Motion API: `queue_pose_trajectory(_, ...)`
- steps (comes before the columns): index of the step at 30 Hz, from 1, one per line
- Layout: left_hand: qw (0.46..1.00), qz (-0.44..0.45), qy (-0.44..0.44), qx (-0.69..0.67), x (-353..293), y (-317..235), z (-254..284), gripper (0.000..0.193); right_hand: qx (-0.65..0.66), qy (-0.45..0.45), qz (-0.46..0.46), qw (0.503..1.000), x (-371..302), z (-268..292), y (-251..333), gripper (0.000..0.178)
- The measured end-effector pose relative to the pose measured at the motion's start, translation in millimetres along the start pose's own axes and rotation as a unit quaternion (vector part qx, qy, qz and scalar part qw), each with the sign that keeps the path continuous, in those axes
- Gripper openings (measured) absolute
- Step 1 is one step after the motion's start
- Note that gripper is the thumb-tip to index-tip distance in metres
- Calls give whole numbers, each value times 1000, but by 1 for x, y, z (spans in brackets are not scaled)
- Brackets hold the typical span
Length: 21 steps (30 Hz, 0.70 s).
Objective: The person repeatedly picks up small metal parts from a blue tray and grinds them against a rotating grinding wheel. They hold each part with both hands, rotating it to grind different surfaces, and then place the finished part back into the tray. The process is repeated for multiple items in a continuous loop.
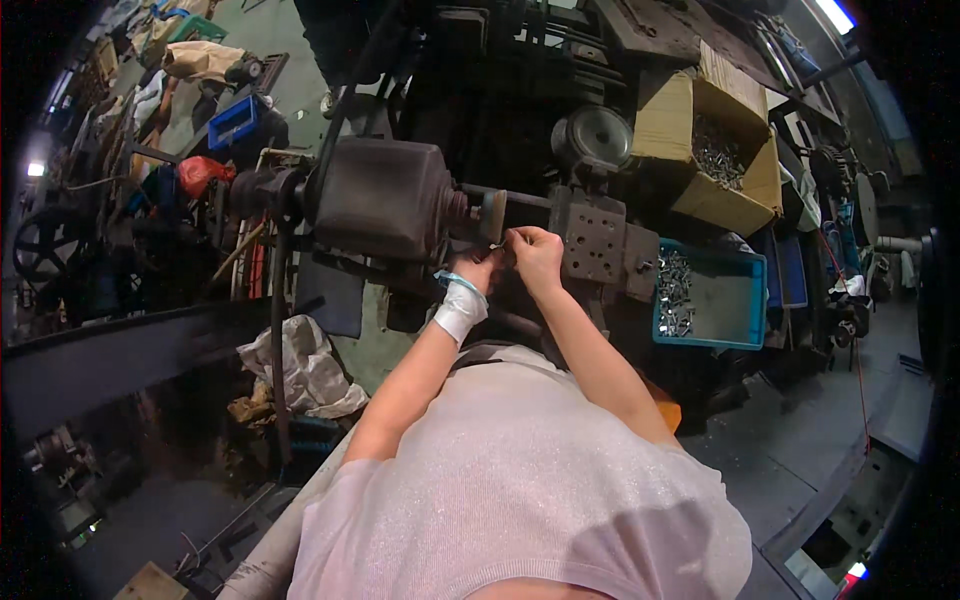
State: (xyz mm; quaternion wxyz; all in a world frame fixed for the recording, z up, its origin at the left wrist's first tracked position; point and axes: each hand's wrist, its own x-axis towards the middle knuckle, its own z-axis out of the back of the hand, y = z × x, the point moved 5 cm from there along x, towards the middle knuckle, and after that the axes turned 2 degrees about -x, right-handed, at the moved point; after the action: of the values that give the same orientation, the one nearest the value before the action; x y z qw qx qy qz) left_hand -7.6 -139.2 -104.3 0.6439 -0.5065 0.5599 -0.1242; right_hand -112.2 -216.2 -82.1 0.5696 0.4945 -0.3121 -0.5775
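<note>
Both of my hands meet just below a small round wheel (pixel 494 214) with a tan rim, mounted on the spindle of a dark machine. My right hand (pixel 537 258) is closed in a pinch at a small shiny metal piece (pixel 497 245) by the wheel's lower edge. Beside it, to the left, my left hand (pixel 478 268) has its fingers curled in, partly hidden, and what they grip cannot be made out. A white wrap (pixel 461 310) and a light blue band circle my left wrist. Left of the wheel sits the machine's bulky dark housing (pixel 380 200).
A drilled metal block (pixel 594 242) stands right of my hands. Farther right are a blue tray (pixel 712 345) with small metal parts and an open cardboard box (pixel 665 120) holding more. White sacking (pixel 310 365) lies at lower left, near a dark upright post (pixel 279 350).
</note>
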Motion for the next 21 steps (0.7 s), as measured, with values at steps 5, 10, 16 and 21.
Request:
queue_pose_trajectory(5,1000,-13,-7,0,6,0,-2,14,12,-5,3,1000,3,-2,-4,16)
queue_pose_trajectory(10,1000,-14,-27,4,9,5,-1,14,15,-24,16,999,2,-2,-3,15)
queue_pose_trajectory(16,995,-67,-6,-69,-12,-17,-10,12,93,16,-27,995,-4,-2,6,14)
queue_pose_trajectory(21,993,21,99,-62,-34,-26,0,22,175,57,-29,982,-20,10,18,14)
